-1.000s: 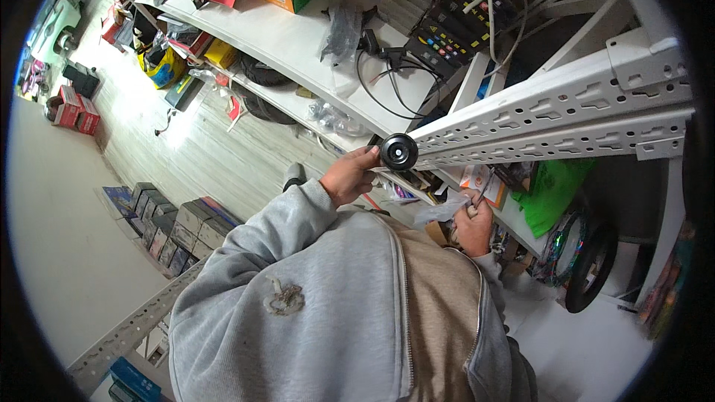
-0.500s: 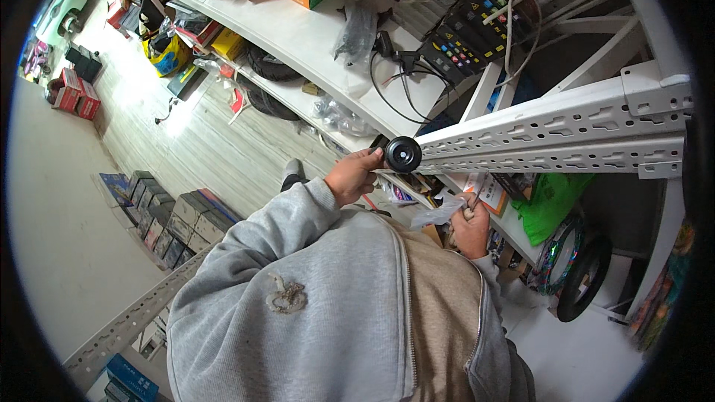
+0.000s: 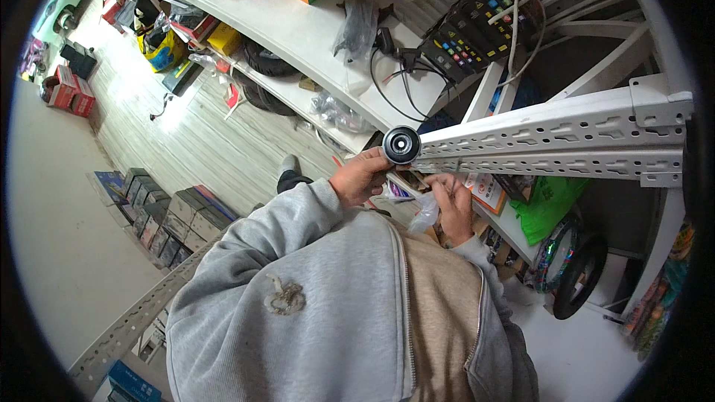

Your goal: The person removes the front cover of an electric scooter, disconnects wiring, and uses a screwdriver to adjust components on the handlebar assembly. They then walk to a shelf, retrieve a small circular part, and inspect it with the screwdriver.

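Note:
My left hand (image 3: 360,177) pinches the edge of a round black disc-shaped part (image 3: 402,146) with a pale ring and a bright spot at its centre. The part is held up near the end of the white perforated shelf posts (image 3: 536,134). Lower and to the right, my right hand (image 3: 456,210) has its fingers closed together. A crumpled clear plastic bag (image 3: 424,214) hangs beside its thumb, apparently gripped by it. What else those fingertips hold is too small to make out.
A white shelf (image 3: 275,30) bears boxes, wrapped parts and a black cable (image 3: 380,89). Below it lie black tyres (image 3: 268,97). On the right are a green bag (image 3: 551,205) and a black ring-shaped tyre (image 3: 579,279). Stacked boxes (image 3: 167,216) stand by the left wall.
My right hand has moved left and up, closer to the left hand, and the plastic bag has shifted with it. The round part has tilted slightly, showing a pale ring.

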Demonstrator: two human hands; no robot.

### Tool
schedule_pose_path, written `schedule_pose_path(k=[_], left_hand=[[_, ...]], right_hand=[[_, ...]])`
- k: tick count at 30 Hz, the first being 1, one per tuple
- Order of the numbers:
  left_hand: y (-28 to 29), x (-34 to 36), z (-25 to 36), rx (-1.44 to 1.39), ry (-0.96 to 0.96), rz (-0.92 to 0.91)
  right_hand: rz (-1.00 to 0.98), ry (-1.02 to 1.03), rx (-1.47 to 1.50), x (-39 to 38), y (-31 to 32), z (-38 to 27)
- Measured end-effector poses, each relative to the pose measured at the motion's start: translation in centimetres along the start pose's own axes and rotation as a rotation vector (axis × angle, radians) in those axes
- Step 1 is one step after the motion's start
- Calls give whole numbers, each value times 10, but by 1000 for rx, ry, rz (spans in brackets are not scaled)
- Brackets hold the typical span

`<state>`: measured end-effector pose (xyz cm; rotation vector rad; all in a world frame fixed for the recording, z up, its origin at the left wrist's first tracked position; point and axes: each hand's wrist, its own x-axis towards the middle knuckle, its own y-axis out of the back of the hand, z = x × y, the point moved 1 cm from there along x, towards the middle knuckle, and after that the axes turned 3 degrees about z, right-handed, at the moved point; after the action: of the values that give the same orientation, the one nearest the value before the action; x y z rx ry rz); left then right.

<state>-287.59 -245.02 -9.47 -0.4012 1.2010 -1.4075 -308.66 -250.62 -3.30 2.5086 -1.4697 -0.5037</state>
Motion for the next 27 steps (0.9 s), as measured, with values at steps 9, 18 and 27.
schedule_pose_path(k=[9, 18, 27], left_hand=[[-1, -2, -22, 234, -11, 150], [14, 4, -30, 185, 59, 248], [17, 11, -30, 82, 99, 237]], right_hand=[[-55, -34, -9, 45, -35, 13], [-116, -97, -139, 60, -43, 30], [-103, -186, -124, 66, -42, 33]])
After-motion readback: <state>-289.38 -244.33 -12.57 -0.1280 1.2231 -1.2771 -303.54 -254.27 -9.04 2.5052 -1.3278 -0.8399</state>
